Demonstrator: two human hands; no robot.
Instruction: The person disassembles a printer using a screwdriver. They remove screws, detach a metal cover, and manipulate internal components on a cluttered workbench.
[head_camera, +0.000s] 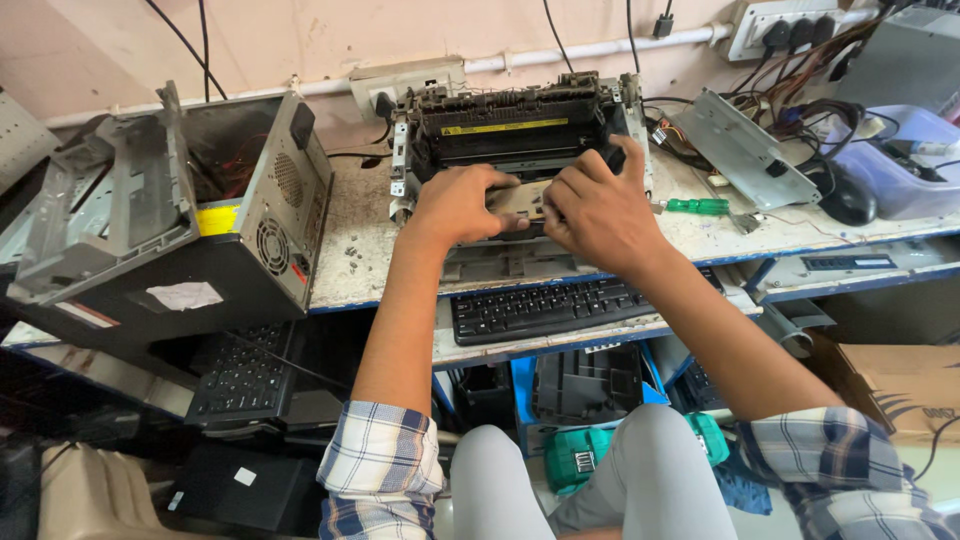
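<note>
Both hands worked at the front of the stripped printer on the surface: the left hand and right hand each had a closed grip on a small tan part, apparently being seated, which called for careful alignment. A yellow strip label crossed the printer's top; a yellow sticker and white paper label marked the computer case at left.

Even, soft daylight fills the scene, bright and without harsh glare. The pale wall at the workbench's far edge is slightly washed out. Both hands cast faint shadows on the stripped printer. Below the bench's near edge the shelves sink into deep shadow. Focus is sharp centrally; wide-angle distortion bends the computer case and the frame's corners.
</note>
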